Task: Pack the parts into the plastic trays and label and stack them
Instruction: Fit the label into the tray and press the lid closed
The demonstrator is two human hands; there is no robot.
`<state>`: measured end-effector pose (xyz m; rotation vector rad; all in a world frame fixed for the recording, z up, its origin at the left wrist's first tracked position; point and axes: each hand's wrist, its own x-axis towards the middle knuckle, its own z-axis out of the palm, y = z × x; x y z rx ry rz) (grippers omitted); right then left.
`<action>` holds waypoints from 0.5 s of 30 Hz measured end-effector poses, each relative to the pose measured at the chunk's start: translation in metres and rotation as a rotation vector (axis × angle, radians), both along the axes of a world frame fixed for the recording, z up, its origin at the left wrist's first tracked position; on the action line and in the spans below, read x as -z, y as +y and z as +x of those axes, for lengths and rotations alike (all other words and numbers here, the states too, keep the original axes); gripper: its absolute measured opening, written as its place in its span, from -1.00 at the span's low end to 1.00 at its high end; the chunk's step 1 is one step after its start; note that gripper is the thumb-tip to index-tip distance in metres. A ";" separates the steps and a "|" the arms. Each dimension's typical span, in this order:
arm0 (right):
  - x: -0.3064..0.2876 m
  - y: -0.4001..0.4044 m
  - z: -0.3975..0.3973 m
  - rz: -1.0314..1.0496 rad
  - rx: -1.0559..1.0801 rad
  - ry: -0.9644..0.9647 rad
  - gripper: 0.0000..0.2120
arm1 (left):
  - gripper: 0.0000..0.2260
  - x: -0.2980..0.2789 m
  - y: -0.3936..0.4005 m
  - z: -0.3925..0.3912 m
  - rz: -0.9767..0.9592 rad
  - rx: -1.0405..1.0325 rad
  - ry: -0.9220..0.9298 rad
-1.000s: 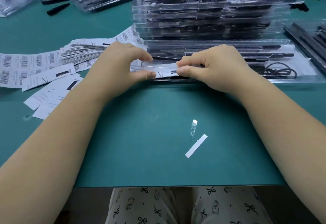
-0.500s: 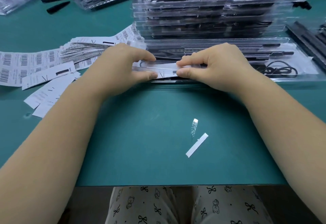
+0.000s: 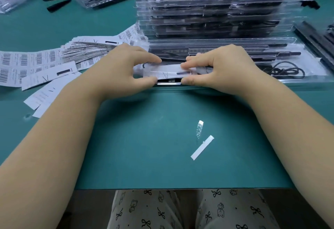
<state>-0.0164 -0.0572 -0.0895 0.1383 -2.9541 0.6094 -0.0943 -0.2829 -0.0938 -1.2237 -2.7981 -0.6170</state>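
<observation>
Only 1 view is given, taken from the head and aimed forward and down. The green surface [image 3: 162, 138] is seen from close above, its near edge and the lap included.

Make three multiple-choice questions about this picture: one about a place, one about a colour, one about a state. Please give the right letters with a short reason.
1. Where do the barcode sheets lie?
A. left of the hands
B. on the stack of trays
C. in the person's lap

2. What colour is the table?
A. red
B. teal green
C. white

3. What are the left hand and right hand doing?
A. hanging idle
B. pinching a white label over the front tray
C. lifting the stack

Answers: 1 A, the sheets spread at the left; 2 B, the mat is teal; 3 B, thumbs and fingers grip the label's ends.
</observation>
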 end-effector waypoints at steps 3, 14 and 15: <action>0.000 0.000 0.000 0.024 -0.013 -0.005 -0.54 | -0.54 -0.005 -0.001 0.001 0.009 -0.012 -0.112; 0.003 0.007 -0.005 -0.051 0.016 -0.035 -0.76 | -0.63 -0.015 -0.010 0.001 0.062 -0.214 -0.191; 0.003 0.007 -0.005 -0.057 0.019 -0.031 -0.76 | -0.53 -0.018 -0.013 0.000 0.056 -0.289 -0.255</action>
